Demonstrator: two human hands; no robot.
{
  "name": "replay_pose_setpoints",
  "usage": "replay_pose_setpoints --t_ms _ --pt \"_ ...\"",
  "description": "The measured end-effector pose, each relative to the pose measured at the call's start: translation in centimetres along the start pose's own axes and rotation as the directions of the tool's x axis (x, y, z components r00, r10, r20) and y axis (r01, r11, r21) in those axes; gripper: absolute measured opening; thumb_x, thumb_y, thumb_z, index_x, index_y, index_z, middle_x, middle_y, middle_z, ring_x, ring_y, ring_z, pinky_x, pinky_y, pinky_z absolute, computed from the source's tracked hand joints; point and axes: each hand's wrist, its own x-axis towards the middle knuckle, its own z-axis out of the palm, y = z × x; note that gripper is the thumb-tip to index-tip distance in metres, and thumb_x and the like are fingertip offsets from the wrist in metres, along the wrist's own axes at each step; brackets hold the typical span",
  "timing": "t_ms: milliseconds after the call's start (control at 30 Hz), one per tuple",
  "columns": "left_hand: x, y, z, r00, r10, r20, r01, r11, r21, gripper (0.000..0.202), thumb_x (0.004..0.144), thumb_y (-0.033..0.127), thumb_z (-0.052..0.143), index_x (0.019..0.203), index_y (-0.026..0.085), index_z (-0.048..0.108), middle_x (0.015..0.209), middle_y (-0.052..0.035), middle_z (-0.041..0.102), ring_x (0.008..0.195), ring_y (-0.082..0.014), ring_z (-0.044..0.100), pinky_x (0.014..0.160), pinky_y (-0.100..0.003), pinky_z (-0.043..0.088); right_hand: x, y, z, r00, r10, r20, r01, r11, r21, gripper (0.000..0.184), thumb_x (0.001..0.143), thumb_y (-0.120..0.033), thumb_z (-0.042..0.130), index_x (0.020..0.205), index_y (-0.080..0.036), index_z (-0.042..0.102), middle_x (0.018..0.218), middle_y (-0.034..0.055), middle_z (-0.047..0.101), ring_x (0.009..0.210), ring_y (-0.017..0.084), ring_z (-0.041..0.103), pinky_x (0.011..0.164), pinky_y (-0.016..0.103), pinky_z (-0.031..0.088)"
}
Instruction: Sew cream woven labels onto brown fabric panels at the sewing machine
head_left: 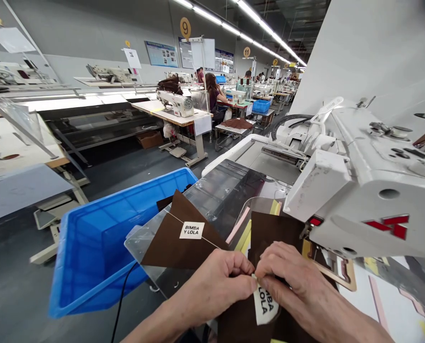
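My left hand (217,281) and my right hand (291,281) meet at the fingertips, both pinching the top edge of a white "BIMBA Y LOLA" label (264,305). The label lies on a brown fabric piece (269,231) under the hands. A second brown fabric piece (173,238) with its own white label (191,230) rests to the left on a clear plastic template (212,195). The white sewing machine head (369,200) stands just right of and above my hands.
A blue plastic bin (101,243) sits to the left, below the table edge. A black cable (121,295) hangs beside it. Other sewing stations (177,102) and a seated person (212,93) fill the hall behind. A grey aisle floor runs between.
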Motion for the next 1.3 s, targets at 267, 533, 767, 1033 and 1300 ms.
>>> replay_pose_setpoints --t_ms 267,533,767,1033,1300 --pt "0.0 0.0 -0.2 0.999 -0.013 0.039 0.013 1.000 -0.003 0.010 0.083 0.025 0.064 0.079 0.017 0.062 0.063 0.0065 0.046 0.056 -0.0092 0.031 0.049 -0.028 0.018 -0.3 0.3 0.1 0.999 0.002 -0.033 -0.001 1.000 0.028 0.017 0.109 -0.018 0.047 0.112 -0.032 0.055 0.101 -0.0035 0.060 0.095 0.016 0.054 0.085 0.035 0.043" --pt "0.1 -0.4 0.0 1.000 0.002 0.015 -0.002 1.000 -0.005 0.015 0.085 0.030 0.063 0.080 0.016 0.061 0.065 0.0057 0.046 0.059 -0.0096 0.032 0.051 -0.025 0.022 -0.1 0.2 -0.1 0.999 -0.032 0.024 0.035 0.992 -0.119 0.019 0.111 -0.019 0.041 0.102 -0.026 0.056 0.097 -0.0013 0.058 0.093 0.017 0.055 0.101 0.042 0.043" --pt "-0.3 -1.4 -0.2 1.000 0.005 0.001 -0.005 0.961 -0.277 0.028 0.086 0.039 0.078 0.089 0.014 0.065 0.080 -0.0039 0.066 0.069 -0.0134 0.054 0.063 -0.024 0.039 -1.6 1.4 0.9 0.925 0.169 -0.340 -0.142 0.985 0.103 0.016 0.108 -0.038 0.049 0.114 -0.029 0.061 0.123 0.0054 0.063 0.111 0.022 0.063 0.088 0.034 0.054" --pt "-0.8 -2.7 0.7 0.997 0.072 -0.034 -0.080 0.887 -0.454 0.037 0.087 0.043 0.084 0.093 0.012 0.065 0.090 -0.0089 0.072 0.078 -0.0164 0.062 0.076 -0.029 0.047 -0.4 2.0 2.9 0.856 0.502 -0.121 -0.367 0.756 0.542 0.045 0.098 -0.065 0.060 0.086 -0.022 0.061 0.076 -0.0018 0.061 0.070 0.015 0.055 0.060 0.026 0.043" --pt "-0.9 -3.7 1.5 0.997 0.032 -0.075 -0.059 0.917 -0.394 0.049 0.087 0.057 0.081 0.077 0.013 0.061 0.072 -0.0020 0.058 0.065 -0.0112 0.046 0.061 -0.024 0.034 0.4 0.1 2.3 0.854 0.512 -0.089 -0.378 0.730 0.570 0.047 0.099 -0.050 0.063 0.069 -0.022 0.040 0.063 -0.0072 0.040 0.060 0.010 0.035 0.052 0.024 0.027"
